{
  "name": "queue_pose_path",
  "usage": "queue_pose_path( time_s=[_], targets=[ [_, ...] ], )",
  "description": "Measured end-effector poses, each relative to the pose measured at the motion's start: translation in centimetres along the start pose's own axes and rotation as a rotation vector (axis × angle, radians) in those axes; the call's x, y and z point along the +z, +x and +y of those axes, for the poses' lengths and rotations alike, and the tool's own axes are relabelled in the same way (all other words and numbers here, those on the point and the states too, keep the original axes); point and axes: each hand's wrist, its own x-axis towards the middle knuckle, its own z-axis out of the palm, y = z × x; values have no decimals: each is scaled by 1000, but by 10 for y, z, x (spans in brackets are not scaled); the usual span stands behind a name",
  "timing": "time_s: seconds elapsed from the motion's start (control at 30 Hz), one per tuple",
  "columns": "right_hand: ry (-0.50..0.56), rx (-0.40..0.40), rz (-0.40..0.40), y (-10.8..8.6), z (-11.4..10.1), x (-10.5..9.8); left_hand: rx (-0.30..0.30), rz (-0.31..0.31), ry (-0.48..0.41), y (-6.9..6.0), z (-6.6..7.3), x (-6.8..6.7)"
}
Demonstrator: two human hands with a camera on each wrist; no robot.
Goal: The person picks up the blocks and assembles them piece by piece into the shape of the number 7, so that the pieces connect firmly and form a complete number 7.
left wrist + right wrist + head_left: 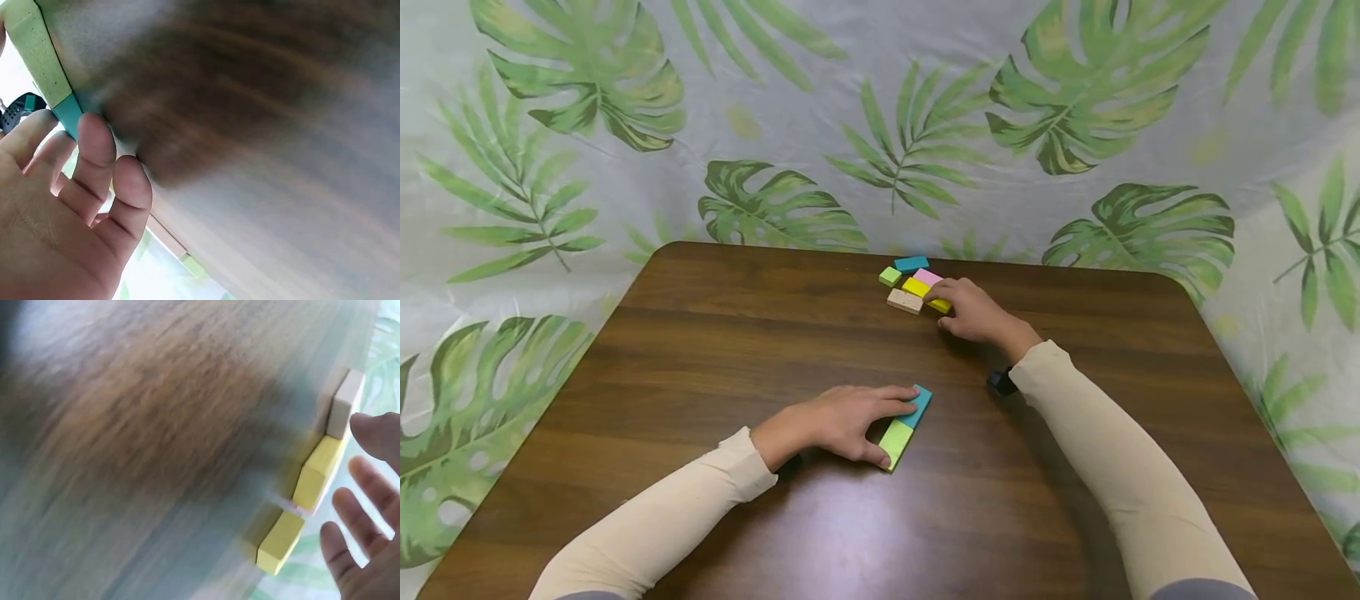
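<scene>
My left hand [848, 421] rests over a blue block [919, 406] and a lime-green block [895, 440], laid end to end. Its fingertips touch the blue block and its thumb touches the green one's near end; the left wrist view shows the fingers [95, 139] loosely bent. At the far side, my right hand [973, 310] reaches over two yellow blocks [915, 287]. In the right wrist view, its spread fingertips stand apart from the yellow block [281, 542] and the pale wooden block [345, 403].
Behind the yellow blocks lie a pink block [928, 276], a second blue block [912, 264] and a small green block [890, 276]. The brown wooden table [737, 333] ends at a leaf-patterned curtain [775, 125]. A black device [1002, 383] sits under the right wrist.
</scene>
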Motion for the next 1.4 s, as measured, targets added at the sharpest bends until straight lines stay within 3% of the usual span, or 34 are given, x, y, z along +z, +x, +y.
queue_pose_path(
  time_s=[0.33, 0.6, 0.8, 1.17, 1.4],
  targets=[
    [-148, -62, -63, 21, -20, -1, 10, 18, 11, 0, -2, 0],
    [-194, -34, -79, 30, -23, 6, 13, 12, -2, 0, 1, -1],
    [-134, -13, -33, 29, -21, 7, 19, 15, 2, 3, -1, 1],
    [-8, -75, 36, 16, -9, 14, -3, 16, -26, -1, 0, -2],
    [-14, -8, 12, 11, 2, 13, -11, 11, -31, -1, 1, -1]
  ],
)
